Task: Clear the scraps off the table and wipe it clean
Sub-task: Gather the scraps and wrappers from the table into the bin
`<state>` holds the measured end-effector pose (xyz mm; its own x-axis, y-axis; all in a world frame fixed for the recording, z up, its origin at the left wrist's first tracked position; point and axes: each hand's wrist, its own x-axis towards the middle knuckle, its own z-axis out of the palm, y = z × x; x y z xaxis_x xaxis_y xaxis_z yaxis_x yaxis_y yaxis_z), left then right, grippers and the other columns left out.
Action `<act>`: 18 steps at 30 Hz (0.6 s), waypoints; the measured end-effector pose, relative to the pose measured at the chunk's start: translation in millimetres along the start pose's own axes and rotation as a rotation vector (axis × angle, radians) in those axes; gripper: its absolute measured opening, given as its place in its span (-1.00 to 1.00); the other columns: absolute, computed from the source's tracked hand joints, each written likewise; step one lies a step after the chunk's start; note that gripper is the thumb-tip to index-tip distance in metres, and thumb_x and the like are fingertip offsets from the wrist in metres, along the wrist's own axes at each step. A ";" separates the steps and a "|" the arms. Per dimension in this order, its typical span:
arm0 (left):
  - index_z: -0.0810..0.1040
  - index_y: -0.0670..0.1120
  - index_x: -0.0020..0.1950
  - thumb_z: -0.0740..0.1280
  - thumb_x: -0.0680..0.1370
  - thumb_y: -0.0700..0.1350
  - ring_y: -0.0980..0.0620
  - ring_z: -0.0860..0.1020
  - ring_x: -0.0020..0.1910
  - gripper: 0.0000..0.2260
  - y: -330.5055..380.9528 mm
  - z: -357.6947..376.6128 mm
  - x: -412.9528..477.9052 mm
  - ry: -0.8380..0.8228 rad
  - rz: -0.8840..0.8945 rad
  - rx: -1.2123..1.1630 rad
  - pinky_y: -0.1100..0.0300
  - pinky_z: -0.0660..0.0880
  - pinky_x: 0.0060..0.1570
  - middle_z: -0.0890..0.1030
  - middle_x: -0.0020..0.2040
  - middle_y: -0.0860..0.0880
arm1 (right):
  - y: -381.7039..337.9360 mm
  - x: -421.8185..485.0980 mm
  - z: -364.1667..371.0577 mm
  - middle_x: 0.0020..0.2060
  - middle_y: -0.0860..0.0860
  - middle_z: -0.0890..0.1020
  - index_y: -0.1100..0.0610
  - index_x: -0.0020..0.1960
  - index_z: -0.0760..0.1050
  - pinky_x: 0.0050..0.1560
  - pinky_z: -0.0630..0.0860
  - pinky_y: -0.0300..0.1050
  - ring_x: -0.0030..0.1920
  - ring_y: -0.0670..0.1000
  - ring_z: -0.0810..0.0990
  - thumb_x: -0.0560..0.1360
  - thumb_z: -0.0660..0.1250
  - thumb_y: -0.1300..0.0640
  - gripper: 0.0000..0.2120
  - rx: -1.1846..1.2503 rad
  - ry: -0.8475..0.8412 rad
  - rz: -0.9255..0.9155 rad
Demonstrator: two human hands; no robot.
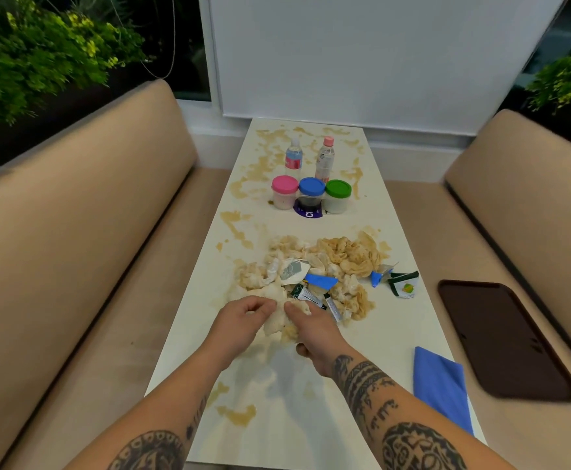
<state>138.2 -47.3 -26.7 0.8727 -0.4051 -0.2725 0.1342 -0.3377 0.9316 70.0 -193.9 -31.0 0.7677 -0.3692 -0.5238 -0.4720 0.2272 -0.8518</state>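
A heap of crumpled, brown-stained paper napkins (341, 257) lies across the middle of the white table (399, 320), mixed with torn sachets and wrappers (402, 283). My left hand (243, 318) and my right hand (311, 330) meet at the near edge of the heap, both gripping one wad of soggy napkins (279, 325) between them. Brown spill stains (263, 164) cover the table's far half, and more stains (238, 415) lie near me. A folded blue cloth (441, 385) sits on the table's right edge.
Two water bottles (324, 159) and three jars with pink, blue and green lids (311, 195) stand beyond the heap. A dark brown tray (504, 340) rests on the right bench seat. Beige benches flank the table; a white wall closes the far end.
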 end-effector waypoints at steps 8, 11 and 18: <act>0.60 -0.06 0.09 0.23 0.59 -0.18 -0.04 0.53 -0.27 -0.82 -31.6 -65.1 -29.5 0.168 -0.335 -0.504 0.21 0.33 -0.39 0.60 -0.07 -0.08 | -2.3 -1.9 62.1 -0.02 0.06 0.67 0.01 0.27 0.54 -0.45 0.30 -0.20 -0.31 -0.02 0.47 0.54 0.40 -0.05 -0.67 -0.104 -0.159 -0.036; 0.64 0.01 0.11 0.37 0.59 0.04 -0.07 0.63 -0.17 -0.83 -55.3 -90.9 -56.7 0.144 -0.304 -0.528 0.16 0.47 -0.27 0.66 -0.03 -0.08 | 8.3 -19.0 111.9 0.03 -0.04 0.71 -0.08 0.21 0.61 -0.33 0.42 -0.21 -0.20 -0.06 0.58 0.57 0.37 -0.08 -0.76 -0.261 -0.328 -0.107; 0.64 -0.07 0.13 0.33 0.65 -0.06 0.04 0.60 -0.30 -0.85 -135.7 -168.1 -145.1 0.554 -0.345 -0.723 0.24 0.43 -0.41 0.64 -0.14 -0.01 | 50.2 -65.6 231.1 0.15 -0.04 0.60 -0.14 0.39 0.46 -0.17 0.48 -0.22 0.01 -0.06 0.57 0.63 0.28 0.00 -0.66 -0.586 -0.616 -0.176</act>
<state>72.4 200.2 -73.3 0.8038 0.1375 -0.5787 0.5185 0.3148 0.7950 96.1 49.9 -39.3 0.8688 0.2369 -0.4349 -0.3411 -0.3504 -0.8723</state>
